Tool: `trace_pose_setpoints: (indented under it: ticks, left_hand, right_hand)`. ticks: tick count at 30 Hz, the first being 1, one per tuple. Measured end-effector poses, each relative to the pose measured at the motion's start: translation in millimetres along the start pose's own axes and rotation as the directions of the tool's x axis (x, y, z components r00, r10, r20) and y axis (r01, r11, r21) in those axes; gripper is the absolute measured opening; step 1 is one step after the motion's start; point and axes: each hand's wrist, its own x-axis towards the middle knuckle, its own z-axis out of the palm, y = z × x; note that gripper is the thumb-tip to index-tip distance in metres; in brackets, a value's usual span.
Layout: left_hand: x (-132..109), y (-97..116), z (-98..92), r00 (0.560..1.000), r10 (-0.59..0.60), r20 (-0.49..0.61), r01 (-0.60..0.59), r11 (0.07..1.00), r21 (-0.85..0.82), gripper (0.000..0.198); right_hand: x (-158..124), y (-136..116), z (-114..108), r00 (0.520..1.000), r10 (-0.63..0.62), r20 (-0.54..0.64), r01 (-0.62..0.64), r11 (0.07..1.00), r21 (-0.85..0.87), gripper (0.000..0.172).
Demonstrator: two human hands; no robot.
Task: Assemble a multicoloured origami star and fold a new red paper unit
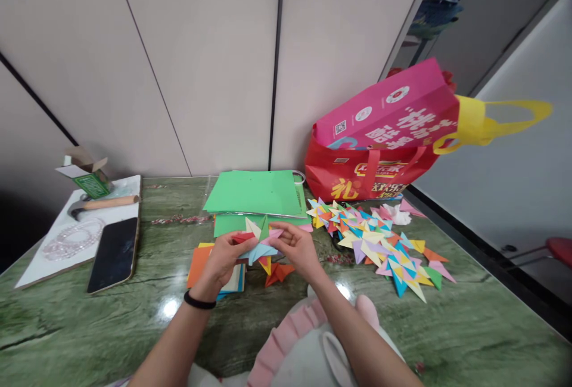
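Note:
Between my two hands is a multicoloured folded paper star (259, 237) with white, green, pink, blue and red points. My left hand (226, 259) pinches its left side, near the red point. On the opposite side, my right hand (298, 248) grips the pink and blue points with thumb and fingers. Just below the star lie folded paper pieces (279, 274) in orange, yellow and red. A stack of coloured paper squares (201, 262) sits partly behind my left hand and wrist.
Many folded paper stars (379, 238) are heaped on the right. Behind my hands lie green paper sheets (254, 192). A red gift bag (339, 169) stands at the back. On the left are a phone (113, 254), a hammer (105, 203), a small box (89, 177) and a white board (38, 268).

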Motion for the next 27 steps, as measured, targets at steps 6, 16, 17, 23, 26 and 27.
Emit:
trace_pose_setpoints:
  ticks: [6, 16, 17, 23, 26, 27]
  left_hand:
    - [-0.2, -1.9, 1.2, 0.997, 0.075, 0.033, -0.077, 0.996, 0.042, 0.032]
    - [-1.4, 0.4, 4.9, 0.993, 0.113, 0.022, -0.114, 0.993, 0.028, 0.029]
    - [-1.2, -0.1, 4.7, 0.991, 0.133, 0.013, -0.133, 0.990, 0.042, 0.029]
    - [0.0, -1.9, 3.5, 0.985, 0.174, 0.024, -0.175, 0.981, 0.088, 0.027]
    - [-0.8, -1.4, 3.8, 0.989, 0.136, 0.057, -0.140, 0.988, 0.065, 0.026]
    - [-1.2, -1.5, 4.0, 0.990, 0.127, 0.066, -0.131, 0.990, 0.056, 0.026]
  right_hand:
    - [0.5, 2.9, 1.5, 0.999, -0.004, -0.047, 0.005, 1.000, 0.018, 0.041]
    - [1.5, 3.6, 0.0, 0.998, -0.060, -0.024, 0.057, 0.994, -0.094, 0.039]
    - [1.3, 3.2, 0.1, 0.998, -0.053, -0.026, 0.050, 0.994, -0.099, 0.040]
    - [-0.1, 2.3, 0.4, 1.000, 0.008, -0.023, -0.009, 0.999, -0.048, 0.044]
    - [0.0, 2.6, -0.9, 1.000, -0.026, -0.014, 0.024, 0.994, -0.105, 0.037]
    - [0.1, 2.7, -1.4, 0.999, -0.034, -0.006, 0.032, 0.991, -0.129, 0.036]
